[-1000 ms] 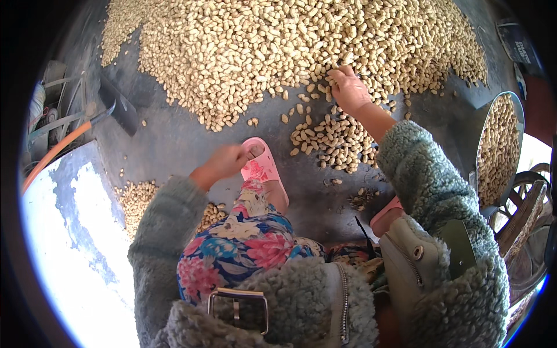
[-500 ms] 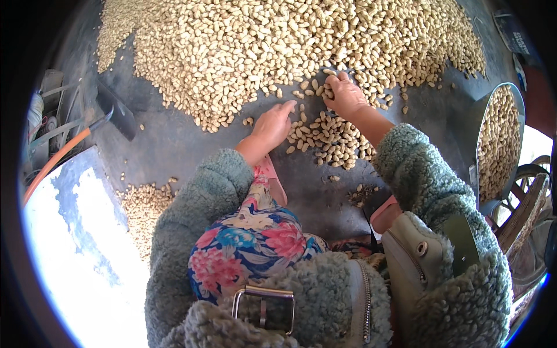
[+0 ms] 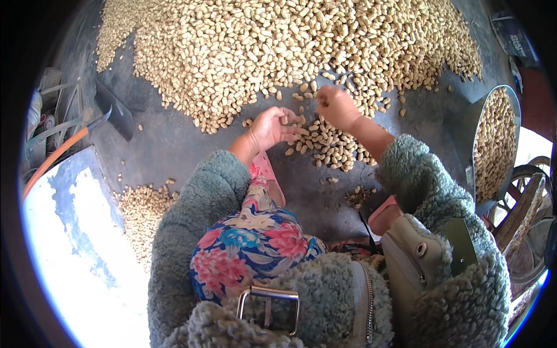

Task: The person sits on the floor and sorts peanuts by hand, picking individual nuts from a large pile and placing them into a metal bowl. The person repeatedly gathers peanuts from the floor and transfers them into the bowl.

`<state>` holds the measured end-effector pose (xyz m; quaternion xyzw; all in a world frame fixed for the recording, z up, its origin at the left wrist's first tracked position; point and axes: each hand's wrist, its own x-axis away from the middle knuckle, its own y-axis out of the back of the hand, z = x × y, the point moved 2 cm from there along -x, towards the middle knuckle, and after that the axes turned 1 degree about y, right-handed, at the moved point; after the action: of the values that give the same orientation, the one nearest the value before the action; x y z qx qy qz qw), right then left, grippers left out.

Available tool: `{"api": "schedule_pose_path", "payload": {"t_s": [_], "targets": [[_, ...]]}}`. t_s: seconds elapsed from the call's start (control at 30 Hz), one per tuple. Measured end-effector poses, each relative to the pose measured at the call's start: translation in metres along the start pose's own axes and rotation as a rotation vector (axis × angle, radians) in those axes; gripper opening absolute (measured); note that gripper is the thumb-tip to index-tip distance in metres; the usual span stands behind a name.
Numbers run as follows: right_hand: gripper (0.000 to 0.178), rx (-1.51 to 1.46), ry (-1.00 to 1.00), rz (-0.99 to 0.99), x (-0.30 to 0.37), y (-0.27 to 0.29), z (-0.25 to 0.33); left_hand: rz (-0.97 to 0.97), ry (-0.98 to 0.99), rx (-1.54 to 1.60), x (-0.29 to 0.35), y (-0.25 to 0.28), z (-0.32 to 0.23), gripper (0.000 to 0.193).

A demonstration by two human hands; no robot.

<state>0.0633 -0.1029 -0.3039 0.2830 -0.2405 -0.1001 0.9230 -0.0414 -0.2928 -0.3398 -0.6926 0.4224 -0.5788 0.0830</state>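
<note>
1. A small pile point(image 3: 339, 149) lies nearer us; most peanuts point(image 3: 290, 35) are left in the heap point(image 3: 220, 64) beyond.
2. Our left hand point(image 3: 270, 128) is spread at the pile's edge.
3. Our right hand point(image 3: 338, 108) curls; we cannot tell whether it pinches any.

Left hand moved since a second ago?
Yes. Judged against the small peanut pile, the left hand has moved right and farther from the body; its fingers are now at the pile's left edge.
</note>
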Motion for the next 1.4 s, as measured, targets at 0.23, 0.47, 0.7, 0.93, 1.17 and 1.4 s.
{"api": "schedule_pose_path", "payload": {"t_s": [0.23, 0.47, 0.7, 0.93, 1.17, 1.4], "targets": [[0.039, 0.215, -0.115, -0.035, -0.028, 0.003, 0.022, -0.02, 0.108, 0.223, 0.002, -0.001, 0.018, 0.032], [0.02, -0.55, -0.224, 0.067, -0.051, 0.022, -0.018, 0.106, 0.068, 0.172, 0.02, 0.017, 0.013, 0.021], [0.023, 0.208, -0.066, -0.142, -0.047, 0.041, -0.033, 0.005, -0.041, 0.103, 0.021, 0.017, 0.012, 0.024], [0.01, -0.799, -0.378, 0.002, -0.039, 0.03, -0.041, 0.112, -0.055, 0.357, 0.026, 0.009, 0.005, 0.047], [0.016, 0.21, 0.171, 0.008, -0.025, -0.001, -0.03, 0.172, -0.042, 0.437, 0.023, 0.001, 0.0, 0.052], [0.019, 0.942, 0.424, 0.173, 0.017, -0.034, 0.052, 0.253, 0.046, 0.445, 0.014, 0.014, 0.021, 0.046]]}}
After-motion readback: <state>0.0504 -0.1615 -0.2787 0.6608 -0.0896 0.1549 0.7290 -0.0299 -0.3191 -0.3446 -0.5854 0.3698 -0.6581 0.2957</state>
